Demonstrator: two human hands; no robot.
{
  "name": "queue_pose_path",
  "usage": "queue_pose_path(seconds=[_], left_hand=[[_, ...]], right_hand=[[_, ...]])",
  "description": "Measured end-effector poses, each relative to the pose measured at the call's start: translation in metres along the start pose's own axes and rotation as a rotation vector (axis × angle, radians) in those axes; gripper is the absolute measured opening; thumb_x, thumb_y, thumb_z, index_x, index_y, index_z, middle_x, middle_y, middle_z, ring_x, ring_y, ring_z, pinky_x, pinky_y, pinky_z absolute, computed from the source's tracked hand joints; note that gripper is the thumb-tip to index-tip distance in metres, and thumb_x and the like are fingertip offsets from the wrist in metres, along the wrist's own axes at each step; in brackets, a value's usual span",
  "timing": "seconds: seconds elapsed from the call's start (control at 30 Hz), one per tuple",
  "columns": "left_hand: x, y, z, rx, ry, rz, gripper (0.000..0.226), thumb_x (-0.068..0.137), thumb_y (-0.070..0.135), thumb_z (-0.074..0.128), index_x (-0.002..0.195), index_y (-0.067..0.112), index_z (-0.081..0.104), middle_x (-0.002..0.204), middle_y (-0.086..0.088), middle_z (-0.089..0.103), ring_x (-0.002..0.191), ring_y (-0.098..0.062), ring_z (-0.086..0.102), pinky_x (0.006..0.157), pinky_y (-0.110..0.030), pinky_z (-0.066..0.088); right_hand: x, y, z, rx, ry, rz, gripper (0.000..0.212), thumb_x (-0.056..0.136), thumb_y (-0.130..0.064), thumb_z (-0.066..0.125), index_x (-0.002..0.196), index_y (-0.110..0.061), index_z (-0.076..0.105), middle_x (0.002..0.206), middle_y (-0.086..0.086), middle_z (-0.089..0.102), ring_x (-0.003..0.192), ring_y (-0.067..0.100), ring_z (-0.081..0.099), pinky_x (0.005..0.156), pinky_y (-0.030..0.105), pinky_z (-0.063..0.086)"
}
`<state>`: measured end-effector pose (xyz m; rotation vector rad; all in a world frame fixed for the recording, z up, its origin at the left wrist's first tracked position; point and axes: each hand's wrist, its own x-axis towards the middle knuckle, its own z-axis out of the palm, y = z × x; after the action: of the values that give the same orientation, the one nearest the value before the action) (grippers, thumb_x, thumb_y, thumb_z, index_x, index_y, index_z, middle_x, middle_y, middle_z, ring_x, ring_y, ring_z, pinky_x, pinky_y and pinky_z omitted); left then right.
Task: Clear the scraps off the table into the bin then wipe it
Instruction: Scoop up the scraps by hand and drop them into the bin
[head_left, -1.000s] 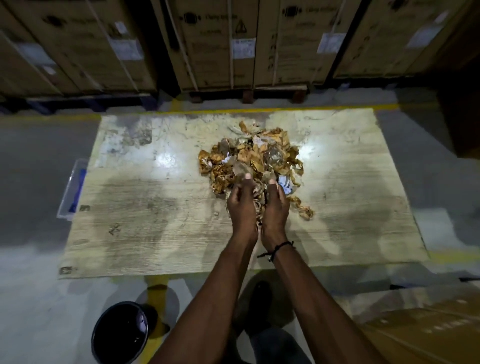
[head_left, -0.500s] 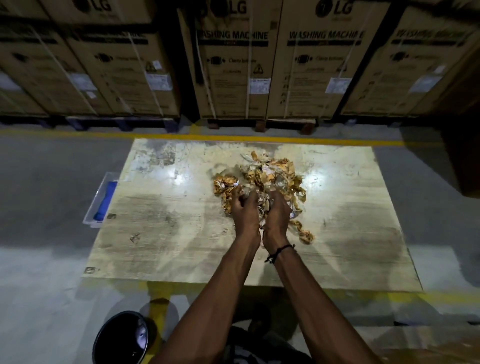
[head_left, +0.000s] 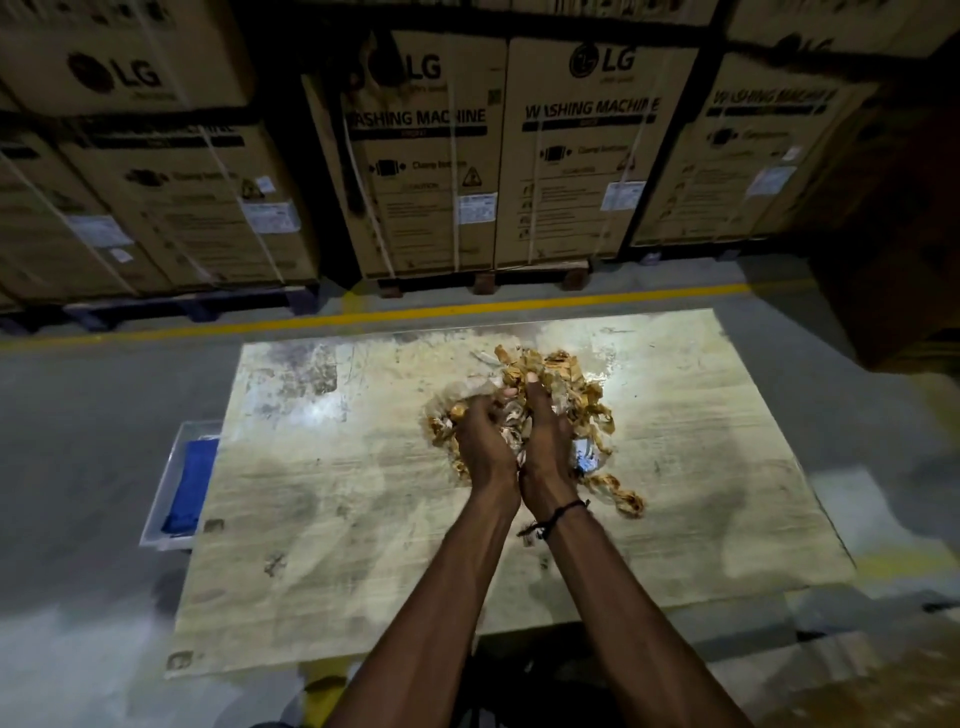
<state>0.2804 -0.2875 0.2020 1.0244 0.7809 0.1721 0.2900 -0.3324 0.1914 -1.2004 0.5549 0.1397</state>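
Note:
A heap of crumpled brown and clear scraps (head_left: 563, 382) lies on the far middle of the pale wooden table (head_left: 322, 509). My left hand (head_left: 480, 436) and my right hand (head_left: 545, 441) sit side by side in the near part of the heap, fingers curled into the scraps and gripping bunches of them. A loose strand of scrap (head_left: 621, 496) trails on the table to the right of my right wrist. The bin is out of the frame.
A clear tray holding a blue cloth (head_left: 184, 483) sits on the floor by the table's left edge. Stacked cardboard washing-machine boxes (head_left: 587, 156) on pallets stand behind a yellow floor line (head_left: 363, 317). A dark object stands at far right.
The camera has tilted up, so the black bin at bottom left has left the view. Both hands have pushed deeper into the heap and closed round more scraps.

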Motion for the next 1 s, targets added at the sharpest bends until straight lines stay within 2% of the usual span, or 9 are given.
queue_pose_path(seconds=[0.07,0.13,0.23,0.33,0.47,0.57,0.73,0.87,1.0], left_hand=[[0.005,0.004,0.002,-0.074,-0.006,-0.025,0.040,0.102,0.047,0.054,0.071,0.032,0.073,0.087,0.001,0.066,0.089,-0.024,0.061,0.088,-0.051,0.049],[0.010,0.010,0.003,-0.070,-0.010,-0.056,0.038,0.100,0.056,0.059,0.096,0.023,0.077,0.103,0.000,0.073,0.101,-0.024,0.067,0.097,-0.052,0.052],[0.015,0.021,0.008,0.002,0.006,-0.054,0.053,0.090,0.058,0.074,0.123,0.018,0.076,0.124,-0.001,0.074,0.114,-0.021,0.068,0.101,-0.049,0.055],[0.021,0.029,0.016,0.022,0.016,-0.067,0.035,0.088,0.042,0.083,0.107,0.014,0.078,0.108,-0.003,0.077,0.099,-0.022,0.071,0.089,-0.043,0.057],[0.021,0.030,0.027,-0.015,0.020,-0.086,0.020,0.091,0.029,0.083,0.087,0.012,0.073,0.082,-0.004,0.073,0.074,-0.021,0.066,0.067,-0.034,0.051],[0.021,0.030,0.036,-0.077,0.002,-0.077,0.031,0.094,0.024,0.079,0.119,0.028,0.062,0.102,0.002,0.067,0.086,-0.019,0.065,0.079,-0.036,0.055],[0.024,0.031,0.048,-0.071,-0.044,0.059,0.034,0.100,0.009,0.066,0.117,0.039,0.068,0.106,-0.004,0.076,0.088,-0.024,0.074,0.071,-0.035,0.059],[0.025,0.033,0.058,-0.060,-0.030,0.034,0.021,0.101,0.008,0.063,0.117,0.016,0.075,0.104,-0.007,0.079,0.093,-0.027,0.076,0.072,-0.033,0.062],[0.023,0.040,0.066,-0.080,-0.013,-0.038,0.014,0.100,0.020,0.064,0.099,0.019,0.078,0.102,-0.006,0.080,0.096,-0.027,0.073,0.087,-0.049,0.059]], right_hand=[[0.002,-0.001,0.004,0.004,0.007,-0.017,0.014,0.099,-0.035,0.068,0.087,-0.028,0.069,0.091,-0.011,0.069,0.080,0.004,0.064,0.074,0.032,0.052],[-0.004,-0.005,0.011,0.019,0.032,-0.010,0.015,0.098,-0.036,0.071,0.089,-0.024,0.070,0.096,0.001,0.072,0.088,0.015,0.068,0.084,0.042,0.056],[-0.002,-0.009,0.021,0.022,0.045,-0.095,0.047,0.087,-0.048,0.077,0.106,-0.005,0.073,0.107,0.028,0.069,0.106,0.043,0.067,0.079,0.048,0.057],[0.006,-0.014,0.024,0.014,-0.006,-0.140,0.058,0.089,-0.042,0.076,0.141,-0.021,0.060,0.125,0.004,0.074,0.114,0.025,0.071,0.094,0.049,0.060],[0.013,-0.029,0.022,-0.011,-0.061,-0.083,0.044,0.090,-0.042,0.072,0.127,-0.020,0.065,0.121,0.005,0.073,0.111,0.027,0.071,0.098,0.058,0.057],[0.015,-0.043,0.021,-0.018,-0.047,-0.016,0.034,0.099,-0.031,0.066,0.126,-0.015,0.054,0.121,0.002,0.066,0.111,0.027,0.066,0.099,0.053,0.055],[0.027,-0.053,0.019,0.013,-0.099,-0.107,0.070,0.070,-0.047,0.075,0.124,-0.003,0.069,0.120,0.015,0.074,0.100,0.029,0.075,0.076,0.043,0.060],[0.036,-0.060,0.021,0.153,-0.172,-0.106,0.080,0.082,-0.069,0.071,0.142,-0.017,0.063,0.144,0.008,0.064,0.134,0.029,0.060,0.114,0.049,0.046],[0.045,-0.069,0.026,-0.018,-0.122,-0.165,0.045,0.096,-0.055,0.058,0.125,-0.025,0.074,0.128,-0.001,0.073,0.123,0.020,0.067,0.111,0.052,0.049]])
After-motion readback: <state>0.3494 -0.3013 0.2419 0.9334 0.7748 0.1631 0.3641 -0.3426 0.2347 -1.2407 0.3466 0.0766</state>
